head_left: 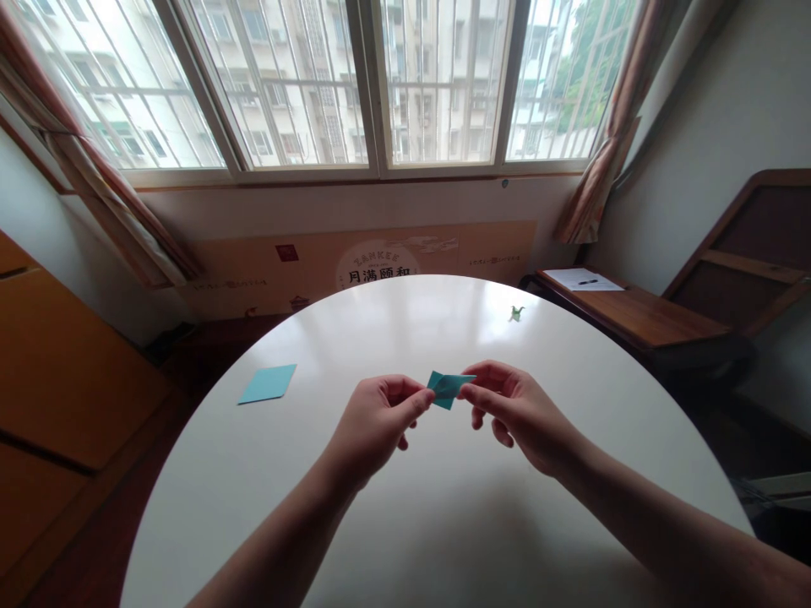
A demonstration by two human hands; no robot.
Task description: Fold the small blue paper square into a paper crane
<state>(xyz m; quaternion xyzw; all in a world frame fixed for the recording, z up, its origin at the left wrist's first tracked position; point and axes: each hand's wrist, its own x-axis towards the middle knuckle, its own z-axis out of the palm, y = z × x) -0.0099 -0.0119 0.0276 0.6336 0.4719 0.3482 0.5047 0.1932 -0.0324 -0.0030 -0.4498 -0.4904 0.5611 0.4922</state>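
Note:
A small folded piece of teal origami paper [447, 387] is held up over the white round table [393, 523], between my two hands. My left hand [380, 414] pinches its left end between thumb and forefinger. On the right end, the thumb and forefinger of my right hand [516, 405] close on the paper, with the other fingers loosely curled below. Several layers and a pointed flap show on the folded piece. The fingertips cover both its ends.
Flat on the table's left side lies a teal square of paper [269, 384]. A small green folded paper figure [516, 314] stands at the back right. Beyond the table are a wooden side table [672, 317] with a white sheet [574, 279] and pen [588, 282], and a barred window.

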